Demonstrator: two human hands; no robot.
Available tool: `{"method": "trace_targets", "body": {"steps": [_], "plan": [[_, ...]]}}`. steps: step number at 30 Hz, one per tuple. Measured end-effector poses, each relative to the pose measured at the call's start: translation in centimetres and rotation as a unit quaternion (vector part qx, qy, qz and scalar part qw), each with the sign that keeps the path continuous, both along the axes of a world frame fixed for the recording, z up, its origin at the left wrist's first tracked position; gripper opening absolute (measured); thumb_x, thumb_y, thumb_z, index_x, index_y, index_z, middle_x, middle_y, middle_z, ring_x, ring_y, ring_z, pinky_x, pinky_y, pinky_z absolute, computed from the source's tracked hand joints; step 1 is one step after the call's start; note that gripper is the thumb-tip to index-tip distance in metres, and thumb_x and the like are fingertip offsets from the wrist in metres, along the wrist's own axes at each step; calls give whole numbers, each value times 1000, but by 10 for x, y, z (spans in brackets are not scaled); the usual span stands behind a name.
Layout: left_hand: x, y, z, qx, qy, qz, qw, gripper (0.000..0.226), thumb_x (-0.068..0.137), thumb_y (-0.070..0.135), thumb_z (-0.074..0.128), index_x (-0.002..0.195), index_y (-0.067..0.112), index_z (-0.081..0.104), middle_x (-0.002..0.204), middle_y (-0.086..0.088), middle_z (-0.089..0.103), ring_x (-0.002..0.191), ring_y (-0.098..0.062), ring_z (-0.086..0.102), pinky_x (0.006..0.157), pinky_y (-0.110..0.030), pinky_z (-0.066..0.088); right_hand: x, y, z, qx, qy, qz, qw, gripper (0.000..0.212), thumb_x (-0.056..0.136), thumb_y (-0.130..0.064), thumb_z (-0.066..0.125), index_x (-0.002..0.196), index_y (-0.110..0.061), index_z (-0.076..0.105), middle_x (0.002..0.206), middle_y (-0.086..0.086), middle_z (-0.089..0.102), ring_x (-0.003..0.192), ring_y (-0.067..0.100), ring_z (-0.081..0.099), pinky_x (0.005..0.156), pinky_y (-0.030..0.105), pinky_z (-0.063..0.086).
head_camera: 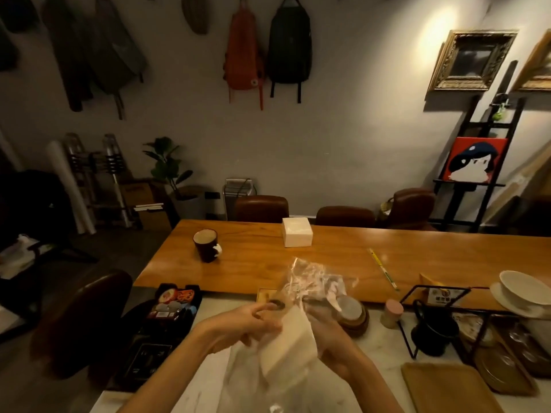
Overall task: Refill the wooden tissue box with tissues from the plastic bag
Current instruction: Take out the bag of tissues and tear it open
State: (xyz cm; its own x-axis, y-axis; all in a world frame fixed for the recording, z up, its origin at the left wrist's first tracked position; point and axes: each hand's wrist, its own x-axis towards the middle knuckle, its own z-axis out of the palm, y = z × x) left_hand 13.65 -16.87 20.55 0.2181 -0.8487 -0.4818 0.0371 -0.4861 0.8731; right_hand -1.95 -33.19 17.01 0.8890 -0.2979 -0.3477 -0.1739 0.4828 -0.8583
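Note:
I hold a clear crumpled plastic bag over the pale counter, close to me. A white stack of tissues sits tilted inside it, between my hands. My left hand grips the bag's left side and the stack's upper corner. My right hand presses on the stack's right side and shows through the plastic. Just behind my left hand a light wooden edge shows, possibly the wooden tissue box; most of it is hidden by the bag and my hand.
On the long wooden table stand a dark mug and a white block, with a thin stick lying to the right. Nearby are a round wooden jar, a black wire rack, white bowls, a wooden tray and a black tray of packets.

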Motion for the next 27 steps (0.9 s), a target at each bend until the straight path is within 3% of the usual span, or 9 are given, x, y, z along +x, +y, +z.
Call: {"method": "trace_targets", "body": {"steps": [3, 5, 7, 11, 14, 18, 23, 25, 27], "plan": [[3, -7, -49, 39, -216, -23, 975, 43, 79, 33, 78, 118, 27, 62, 106, 5, 66, 87, -6, 63, 79, -26, 55, -25, -25, -55, 79, 121, -73, 987, 42, 90, -18, 61, 128, -2, 53, 107, 20, 69, 92, 32, 65, 81, 43, 55], [4, -7, -93, 85, -281, -65, 954, 19, 82, 29, 73, 100, 26, 66, 101, 2, 66, 86, -10, 62, 86, -35, 56, -47, -34, -94, 97, 204, -120, 967, 46, 97, -27, 52, 132, 2, 47, 109, 23, 66, 93, 36, 65, 83, 46, 54], [5, -5, -121, 109, -324, -68, 937, 19, 86, 26, 70, 104, 25, 64, 105, 1, 64, 89, -12, 59, 87, -35, 54, -62, -31, -116, 69, 271, -116, 953, 44, 101, -31, 42, 131, 1, 47, 116, 27, 64, 102, 40, 63, 87, 48, 53], [6, -19, -125, 44, -324, -29, 945, 58, 81, 36, 75, 132, 27, 52, 120, 8, 59, 100, -10, 57, 82, -26, 49, -56, -23, -116, -205, 282, -167, 922, 38, 100, -25, 44, 131, -3, 51, 117, 15, 62, 101, 29, 62, 88, 40, 50], [3, -31, -114, -18, -258, 27, 966, 51, 87, 40, 69, 130, 19, 53, 119, 7, 59, 99, -7, 58, 81, -24, 49, -30, -24, -86, -471, 131, -183, 853, 43, 97, -18, 52, 139, -12, 47, 142, 7, 50, 132, 22, 45, 108, 36, 37], [-8, -34, -118, -17, -234, 90, 968, 22, 98, 38, 53, 110, 20, 58, 97, 5, 62, 78, -6, 57, 65, -22, 47, 31, -32, -50, -708, 20, 57, 704, 45, 95, -25, 55, 139, -26, 47, 149, -4, 43, 146, 18, 22, 116, 37, 23], [-15, -22, -134, -6, -214, 117, 970, 19, 97, 29, 56, 96, 13, 67, 90, -6, 68, 78, -16, 60, 72, -31, 48, 96, -32, -35, -779, 35, 380, 497, 40, 94, -29, 56, 133, -28, 54, 149, -1, 45, 146, 22, 21, 119, 48, 14], [-24, -18, -133, -22, -217, 164, 962, 16, 97, 25, 56, 98, 13, 67, 90, -5, 70, 81, -18, 64, 73, -31, 51, 107, -28, -29, -791, 62, 432, 428, 30, 93, -32, 56, 121, -28, 63, 131, 2, 61, 129, 24, 49, 113, 48, 29], [-32, -10, -133, -36, -224, 185, 956, 14, 95, 29, 60, 102, 18, 66, 94, -1, 70, 84, -16, 65, 73, -29, 53, 110, -30, -21, -793, 63, 445, 411, 24, 93, -33, 55, 111, -24, 67, 114, 3, 68, 105, 25, 63, 95, 41, 48]]}}
